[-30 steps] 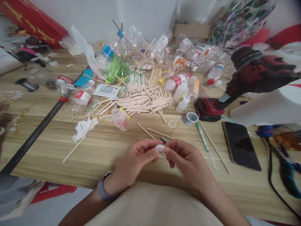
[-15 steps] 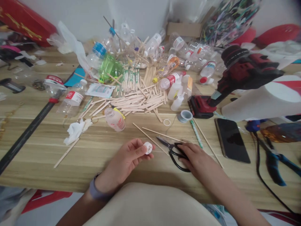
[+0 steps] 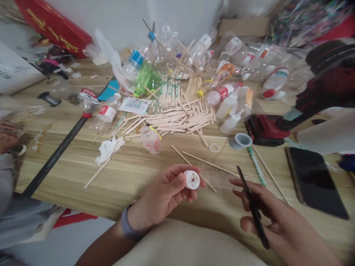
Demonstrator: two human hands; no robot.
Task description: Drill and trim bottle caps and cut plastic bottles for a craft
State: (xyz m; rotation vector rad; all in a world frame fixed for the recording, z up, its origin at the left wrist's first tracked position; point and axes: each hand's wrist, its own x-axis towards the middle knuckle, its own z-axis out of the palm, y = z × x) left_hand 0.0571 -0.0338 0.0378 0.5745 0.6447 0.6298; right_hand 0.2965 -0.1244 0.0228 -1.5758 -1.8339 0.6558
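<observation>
Between the thumb and fingers of my left hand point(image 3: 169, 190) is a white bottle cap point(image 3: 192, 179), its face turned up with a small dark spot in the middle and brownish marks around it. My right hand point(image 3: 273, 214) holds black-handled scissors point(image 3: 253, 207) up off the table, seen nearly edge-on. The blades point away from me, and how the fingers sit in the loops is partly hidden. Beyond my left hand lie two thin wooden sticks point(image 3: 210, 163). A small clear bottle without a cap point(image 3: 150, 140) stands farther off to the left.
Flat wooden sticks point(image 3: 172, 122) lie heaped mid-table, with plastic bottles point(image 3: 222, 74) behind. At right are a red-black power tool point(image 3: 266, 127), a phone point(image 3: 316, 181) and a grey spool point(image 3: 240, 140). A black rod point(image 3: 55, 159) lies left, near another person's hand point(image 3: 8, 136).
My right hand has lifted the scissors off the table and turned them on edge. The left hand has tilted the cap's face more towards me. The view has swung left.
</observation>
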